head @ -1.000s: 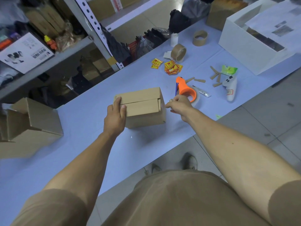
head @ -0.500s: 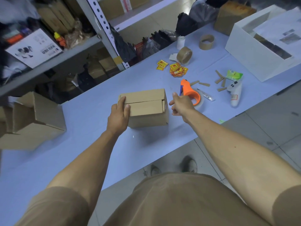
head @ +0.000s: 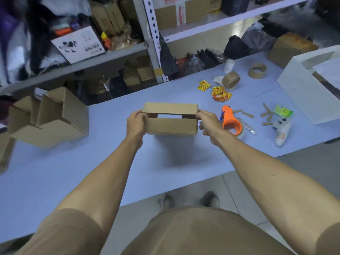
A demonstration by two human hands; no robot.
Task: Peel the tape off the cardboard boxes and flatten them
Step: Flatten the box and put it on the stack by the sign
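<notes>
A small brown cardboard box (head: 171, 126) is held just above the pale blue table (head: 92, 172), its top flaps parted with a gap showing between them. My left hand (head: 135, 124) grips the box's left end, thumb at the far flap's corner. My right hand (head: 207, 123) grips the right end, fingers curled round the edge. No tape is visible on the box. Other opened cardboard boxes (head: 49, 116) lie at the table's left.
An orange tape dispenser (head: 230, 122) lies just right of my right hand. Further right are a white controller (head: 281, 130), cardboard strips, yellow stickers (head: 219, 92), tape rolls (head: 230, 80) and a white box (head: 311, 92). Shelving stands behind the table.
My right hand has moved from beside the box onto its right end. Both hands have lifted the box off the table and its top flaps have parted.
</notes>
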